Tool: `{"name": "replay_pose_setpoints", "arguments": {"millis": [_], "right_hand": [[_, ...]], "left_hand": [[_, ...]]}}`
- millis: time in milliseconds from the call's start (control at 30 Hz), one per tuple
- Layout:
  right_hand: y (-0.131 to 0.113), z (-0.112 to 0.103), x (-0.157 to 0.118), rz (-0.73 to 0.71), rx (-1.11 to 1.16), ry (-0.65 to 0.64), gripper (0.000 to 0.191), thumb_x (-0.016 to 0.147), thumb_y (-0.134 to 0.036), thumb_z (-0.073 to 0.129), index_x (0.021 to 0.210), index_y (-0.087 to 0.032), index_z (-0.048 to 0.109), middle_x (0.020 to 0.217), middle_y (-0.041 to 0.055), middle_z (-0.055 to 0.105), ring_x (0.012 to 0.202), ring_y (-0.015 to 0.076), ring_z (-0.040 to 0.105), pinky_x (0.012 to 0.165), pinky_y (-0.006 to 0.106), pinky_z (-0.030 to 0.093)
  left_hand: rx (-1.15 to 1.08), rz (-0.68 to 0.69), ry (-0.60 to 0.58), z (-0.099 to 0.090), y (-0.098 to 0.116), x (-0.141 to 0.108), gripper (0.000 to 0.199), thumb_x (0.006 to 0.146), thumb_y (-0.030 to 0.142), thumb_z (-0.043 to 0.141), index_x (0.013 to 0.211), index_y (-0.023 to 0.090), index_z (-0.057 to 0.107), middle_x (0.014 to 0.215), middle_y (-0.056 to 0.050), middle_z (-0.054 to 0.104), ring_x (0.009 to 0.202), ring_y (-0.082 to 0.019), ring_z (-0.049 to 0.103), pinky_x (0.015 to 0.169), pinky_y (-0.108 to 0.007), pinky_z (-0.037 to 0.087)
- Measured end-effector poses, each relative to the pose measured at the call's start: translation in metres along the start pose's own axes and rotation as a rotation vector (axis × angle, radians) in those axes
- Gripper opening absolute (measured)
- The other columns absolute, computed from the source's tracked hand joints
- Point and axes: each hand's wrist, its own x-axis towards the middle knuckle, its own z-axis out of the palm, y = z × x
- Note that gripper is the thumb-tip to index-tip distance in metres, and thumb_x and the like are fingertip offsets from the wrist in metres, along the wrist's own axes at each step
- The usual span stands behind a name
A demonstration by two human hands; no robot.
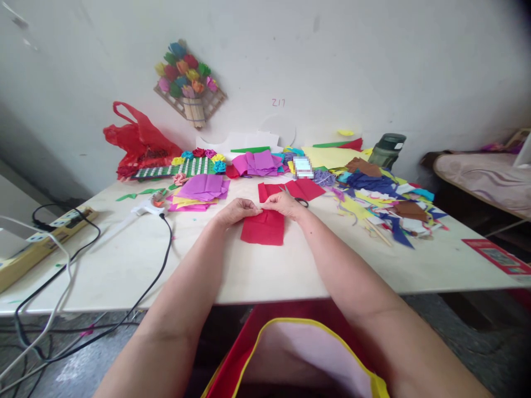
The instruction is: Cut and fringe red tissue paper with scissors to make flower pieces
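A red paper piece (263, 229) hangs flat near the table's middle, its upper edge pinched between my two hands. My left hand (239, 211) closes its fingertips on the upper left of that edge. Close beside it, almost touching, my right hand (282, 204) pinches the same edge. Just behind my right hand lie more red paper (309, 189) and scissors with dark handles (302, 202). A stack of purple, yellow and pink paper (202, 188) sits to the left of my hands.
At left are a white glue gun (147, 205), its black cord and a power strip (45, 249). Colourful scraps (385, 202) are heaped at right, near a dark bottle (387, 150). A red plastic bag (143, 138) and paper flowers (199, 160) stand at the back left.
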Motion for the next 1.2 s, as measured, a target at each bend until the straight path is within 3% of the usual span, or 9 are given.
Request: {"name": "replay_pose_setpoints", "arguments": {"millis": [100, 233, 433, 567, 733, 933, 1067, 1200], "right_hand": [[0.002, 0.0, 0.002, -0.014, 0.003, 0.008, 0.04, 0.06, -0.052, 0.067, 0.052, -0.016, 0.051, 0.05, -0.0064, 0.039, 0.051, 0.0074, 0.033, 0.052, 0.024, 0.024], [0.001, 0.001, 0.002, -0.041, -0.02, -0.017, 0.039, 0.064, -0.051, 0.065, 0.054, -0.016, 0.052, 0.05, -0.0063, 0.04, 0.051, 0.0075, 0.033, 0.051, 0.024, 0.023], [0.0, 0.0, 0.001, -0.061, -0.043, 0.053, 0.045, 0.071, -0.059, 0.057, 0.058, -0.016, 0.059, 0.053, -0.0034, 0.049, 0.056, 0.0107, 0.043, 0.055, 0.025, 0.029], [0.003, -0.004, 0.003, -0.016, 0.125, 0.119, 0.049, 0.074, -0.062, 0.052, 0.067, -0.016, 0.067, 0.069, 0.0024, 0.063, 0.072, 0.016, 0.056, 0.066, 0.026, 0.039], [0.005, -0.004, 0.002, 0.024, 0.261, 0.041, 0.037, 0.065, -0.054, 0.066, 0.066, -0.017, 0.065, 0.059, 0.0001, 0.061, 0.06, 0.0144, 0.055, 0.059, 0.026, 0.039], [0.008, 0.002, 0.005, 0.056, 0.252, 0.141, 0.03, 0.057, -0.043, 0.074, 0.064, -0.017, 0.063, 0.059, -0.0018, 0.061, 0.058, 0.0122, 0.054, 0.056, 0.024, 0.04], [0.009, 0.006, 0.008, 0.053, 0.532, 0.189, 0.035, 0.063, -0.051, 0.07, 0.069, -0.018, 0.063, 0.064, 0.0002, 0.065, 0.061, 0.0148, 0.06, 0.06, 0.026, 0.045], [0.006, 0.008, 0.008, 0.095, 0.71, 0.099, 0.04, 0.067, -0.055, 0.066, 0.081, -0.018, 0.065, 0.074, 0.0052, 0.07, 0.072, 0.0193, 0.065, 0.067, 0.03, 0.049]], "left_hand": [[0.027, 0.003, 0.019, 0.003, 0.003, -0.001, 0.035, 0.054, 0.041, 0.08, 0.065, 0.013, 0.062, 0.058, -0.001, 0.061, 0.052, -0.01, 0.052, 0.049, -0.021, 0.037], [0.028, -0.015, -0.034, 0.004, 0.004, -0.002, 0.037, 0.056, 0.044, 0.078, 0.072, 0.013, 0.066, 0.066, -0.003, 0.065, 0.057, -0.012, 0.056, 0.054, -0.023, 0.04], [0.1, 0.039, 0.0, 0.005, 0.003, -0.002, 0.036, 0.058, 0.047, 0.075, 0.06, 0.013, 0.062, 0.056, 0.0, 0.058, 0.05, -0.009, 0.048, 0.047, -0.021, 0.033], [0.141, 0.052, 0.028, 0.006, 0.004, -0.003, 0.039, 0.062, 0.052, 0.07, 0.06, 0.014, 0.06, 0.053, 0.001, 0.054, 0.047, -0.008, 0.044, 0.045, -0.021, 0.03], [0.18, 0.096, 0.052, 0.007, 0.003, -0.002, 0.043, 0.064, 0.055, 0.066, 0.056, 0.015, 0.054, 0.049, 0.003, 0.046, 0.044, -0.007, 0.035, 0.043, -0.022, 0.023], [0.19, 0.106, 0.181, 0.014, 0.001, 0.0, 0.045, 0.064, 0.057, 0.066, 0.053, 0.017, 0.047, 0.047, 0.004, 0.042, 0.044, -0.008, 0.033, 0.042, -0.022, 0.021], [0.213, 0.135, 0.321, 0.014, -0.002, 0.007, 0.042, 0.066, 0.055, 0.064, 0.056, 0.017, 0.05, 0.051, 0.003, 0.047, 0.049, -0.009, 0.039, 0.045, -0.022, 0.027], [0.186, 0.185, 0.474, 0.011, -0.006, 0.012, 0.037, 0.072, 0.053, 0.059, 0.06, 0.018, 0.051, 0.053, 0.002, 0.049, 0.051, -0.01, 0.04, 0.047, -0.022, 0.029]]}}
